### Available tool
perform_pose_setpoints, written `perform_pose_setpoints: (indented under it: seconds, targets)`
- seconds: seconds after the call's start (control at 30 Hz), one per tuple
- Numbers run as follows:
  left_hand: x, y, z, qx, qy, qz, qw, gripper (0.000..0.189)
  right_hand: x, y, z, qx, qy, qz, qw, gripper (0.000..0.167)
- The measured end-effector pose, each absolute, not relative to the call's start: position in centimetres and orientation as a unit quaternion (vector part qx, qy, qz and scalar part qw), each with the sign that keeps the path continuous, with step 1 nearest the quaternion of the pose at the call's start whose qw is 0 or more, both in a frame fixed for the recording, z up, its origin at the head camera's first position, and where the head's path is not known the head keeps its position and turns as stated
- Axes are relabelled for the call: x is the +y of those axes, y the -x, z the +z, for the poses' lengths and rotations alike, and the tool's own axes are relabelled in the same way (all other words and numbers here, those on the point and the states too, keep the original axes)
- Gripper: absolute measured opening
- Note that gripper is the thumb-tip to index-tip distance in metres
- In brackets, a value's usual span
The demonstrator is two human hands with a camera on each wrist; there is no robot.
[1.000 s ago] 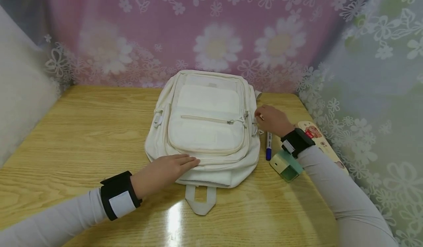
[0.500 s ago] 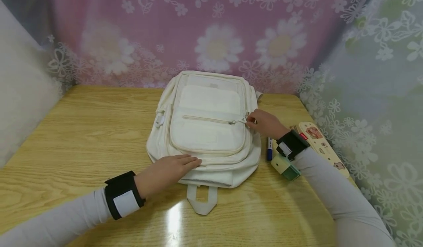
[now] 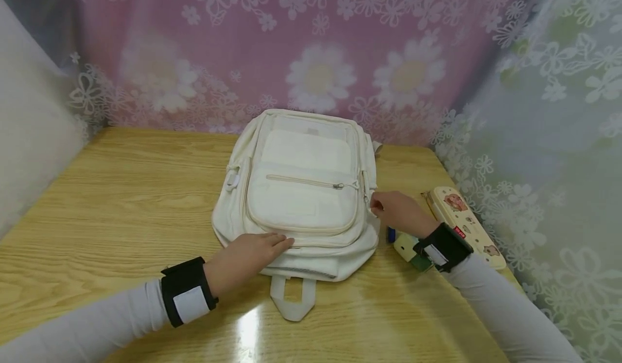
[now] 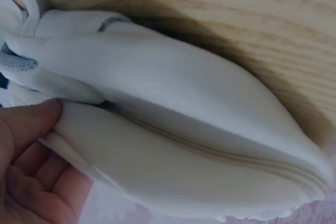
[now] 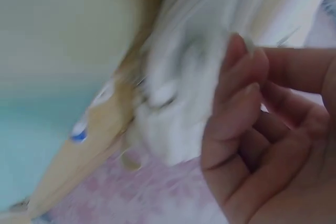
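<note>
evenly, the zipper [image 3: 366, 197] pinched in the right grip [image 3: 404, 213] should be drawn, the bag [image 3: 308, 152] pinched by the left grip [image 3: 249, 259] toward the table's [image 3: 131, 206] near edge.

The backpack [image 3: 298, 212] is matt, soft cloth, finely ribbed along its edge, with a carry loop [image 3: 293, 311] of flat webbing and a shiny metal zip slider [image 3: 338, 186]. The bench [image 3: 131, 190] has a glossy wood-grain surface. Thin, smooth printed cloth makes the curtain [image 3: 243, 55]; the sleeve [image 3: 102, 320] is matt cloth, and the pencil case [image 3: 468, 225] looks smooth.
</note>
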State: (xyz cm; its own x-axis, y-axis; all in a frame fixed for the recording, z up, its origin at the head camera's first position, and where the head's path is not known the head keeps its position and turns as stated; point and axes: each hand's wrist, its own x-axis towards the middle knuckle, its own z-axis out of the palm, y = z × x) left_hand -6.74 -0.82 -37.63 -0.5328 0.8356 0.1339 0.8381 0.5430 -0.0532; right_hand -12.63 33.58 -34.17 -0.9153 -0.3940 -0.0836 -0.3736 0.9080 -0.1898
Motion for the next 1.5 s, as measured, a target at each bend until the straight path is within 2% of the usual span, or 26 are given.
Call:
perform_pose_setpoints:
  seconds: [0.27, 0.5, 0.63, 0.77, 0.9, 1.0, 1.13, 1.33, 1.5]
  targets:
    - [-0.7, 6.5, -37.9, -0.881, 0.466, -0.007, 0.078, 0.051, 31.3, 8.0, -32.6, 0.962, 0.233, -0.105, 0.097, 0.010]
    - [-0.6, 6.2, -39.0, -0.877, 0.469, 0.003, 0.103, 0.053, 30.5, 5.7, -33.2, 0.925, 0.259, -0.210, 0.181, 0.012]
    - [-0.7, 6.1, -39.2, -0.875, 0.470, -0.005, 0.116, 0.052, 29.2, 4.7, -33.3, 0.903, 0.266, -0.265, 0.210, 0.010]
    - [-0.5, 6.2, -39.0, -0.873, 0.474, -0.007, 0.117, 0.050, 28.5, 4.2, -33.0, 0.905, 0.250, -0.282, 0.199, 0.008]
    - [-0.2, 6.5, -37.5, -0.881, 0.457, -0.061, 0.107, 0.030, 28.5, 4.0, -32.7, 0.912, 0.234, -0.287, 0.179, 0.006]
    - [0.4, 7.1, -35.7, -0.877, 0.453, -0.103, 0.119, 0.023, 28.5, 3.9, -32.6, 0.915, 0.215, -0.296, 0.169, 0.008]
    - [2.7, 8.6, -34.0, -0.854, 0.492, -0.103, 0.138, 0.018, 29.1, 3.8, -32.1, 0.920, 0.172, -0.309, 0.167, 0.013]
    - [7.3, 10.1, -34.4, -0.816, 0.560, -0.069, 0.124, 0.020, 30.1, 3.5, -31.9, 0.924, 0.128, -0.321, 0.162, 0.023]
    - [9.2, 9.6, -34.6, -0.813, 0.567, -0.002, 0.135, 0.027, 30.3, 3.3, -32.0, 0.917, 0.129, -0.331, 0.181, 0.026]
